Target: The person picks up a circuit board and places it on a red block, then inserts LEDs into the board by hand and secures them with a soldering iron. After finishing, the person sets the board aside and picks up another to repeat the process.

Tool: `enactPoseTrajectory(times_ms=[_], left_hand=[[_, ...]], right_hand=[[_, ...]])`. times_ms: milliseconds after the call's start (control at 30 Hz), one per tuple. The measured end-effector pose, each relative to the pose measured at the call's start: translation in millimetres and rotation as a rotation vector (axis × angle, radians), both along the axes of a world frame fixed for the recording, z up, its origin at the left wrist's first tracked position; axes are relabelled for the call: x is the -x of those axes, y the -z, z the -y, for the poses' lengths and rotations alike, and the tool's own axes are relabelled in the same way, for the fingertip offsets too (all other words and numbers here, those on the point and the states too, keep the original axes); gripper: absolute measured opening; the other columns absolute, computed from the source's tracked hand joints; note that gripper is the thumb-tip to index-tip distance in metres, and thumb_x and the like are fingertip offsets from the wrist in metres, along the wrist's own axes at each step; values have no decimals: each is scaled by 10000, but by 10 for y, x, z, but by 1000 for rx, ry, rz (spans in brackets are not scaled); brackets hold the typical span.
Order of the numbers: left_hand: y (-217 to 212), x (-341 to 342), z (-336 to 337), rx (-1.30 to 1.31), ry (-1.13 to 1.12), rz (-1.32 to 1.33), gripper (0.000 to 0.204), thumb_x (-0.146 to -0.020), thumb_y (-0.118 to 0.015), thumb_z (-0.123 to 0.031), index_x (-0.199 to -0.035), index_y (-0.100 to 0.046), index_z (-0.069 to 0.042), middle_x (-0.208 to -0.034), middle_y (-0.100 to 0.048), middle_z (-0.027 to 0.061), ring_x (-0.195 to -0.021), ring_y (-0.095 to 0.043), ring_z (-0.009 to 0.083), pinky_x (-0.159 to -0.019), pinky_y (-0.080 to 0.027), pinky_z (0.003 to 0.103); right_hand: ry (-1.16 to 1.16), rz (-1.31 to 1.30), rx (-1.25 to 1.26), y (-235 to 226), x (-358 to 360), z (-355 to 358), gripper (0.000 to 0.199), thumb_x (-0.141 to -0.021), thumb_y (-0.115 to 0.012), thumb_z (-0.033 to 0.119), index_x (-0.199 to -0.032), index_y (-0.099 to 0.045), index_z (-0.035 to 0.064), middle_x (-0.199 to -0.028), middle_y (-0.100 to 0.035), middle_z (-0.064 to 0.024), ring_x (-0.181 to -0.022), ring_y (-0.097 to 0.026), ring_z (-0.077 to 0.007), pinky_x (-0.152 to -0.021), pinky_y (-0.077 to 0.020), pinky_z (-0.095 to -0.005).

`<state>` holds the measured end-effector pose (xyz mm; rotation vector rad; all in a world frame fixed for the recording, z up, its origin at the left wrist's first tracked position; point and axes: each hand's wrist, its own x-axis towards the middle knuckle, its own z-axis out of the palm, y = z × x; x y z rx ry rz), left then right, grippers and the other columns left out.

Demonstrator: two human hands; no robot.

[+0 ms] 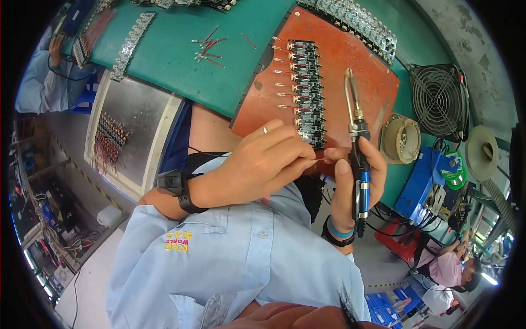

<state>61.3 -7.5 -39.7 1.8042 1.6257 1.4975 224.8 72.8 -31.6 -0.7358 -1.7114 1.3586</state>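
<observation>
My left hand is closed, thumb and forefinger pinching what looks like a thin red wire at the near end of a strip of black circuit boards. Short red wires stick out from the strip's left side. In my right hand is a soldering iron with a blue-banded handle and a thin tube alongside it; its tip points away from me, above the mat. The right thumb and forefinger come close to the left fingertips, and the wire's ends are hidden there. Under the strip lies a reddish-brown mat.
Loose red wires lie on the green table. More board strips line the far edge. Rightward stand a round pot, a black fan and a blue machine. A tray holds wired boards; a co-worker's sleeve shows beyond.
</observation>
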Motion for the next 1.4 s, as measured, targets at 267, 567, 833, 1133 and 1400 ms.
enactPoseTrajectory(times_ms=[267,567,833,1133,1400], left_hand=[[16,18,-10,38,-13,19,148,-753,-720,-6,-856,-616,-26,-772,-581,60,-686,-535,210,-624,-408,309],[-34,68,25,103,-29,-37,135,-743,-725,-31,-813,-610,-45,-804,-604,50,-725,-554,214,-676,-412,331],[-65,302,-179,85,-195,-270,126,-717,-715,-53,-781,-611,-86,-984,-642,19,-938,-572,228,-867,-375,373],[-54,269,-260,183,-217,-308,98,-741,-695,-75,-777,-607,-96,-1044,-623,2,-1016,-543,228,-920,-347,375],[-51,273,-262,188,-213,-303,91,-752,-688,-76,-784,-605,-95,-1051,-610,11,-1022,-534,232,-926,-337,378]], right_hand=[[-47,-27,-49,40,-35,-41,360,-875,-567,-42,-1222,-469,-51,-914,-674,-170,-848,-674,-197,-768,-531,-293],[6,5,-19,-8,-25,-40,409,-869,-587,56,-1243,-460,-51,-891,-655,-174,-814,-650,-207,-779,-521,-324],[124,-39,-90,-60,-397,-123,516,-861,-660,284,-1203,-495,-64,-959,-624,-201,-810,-628,-241,-780,-502,-352],[-55,132,-298,-132,-642,-239,552,-816,-715,412,-1060,-535,-50,-949,-627,-195,-849,-585,-298,-797,-453,-417],[-41,88,-242,-102,-607,-261,529,-719,-802,347,-1016,-576,-27,-925,-635,-186,-831,-592,-291,-756,-467,-405]])
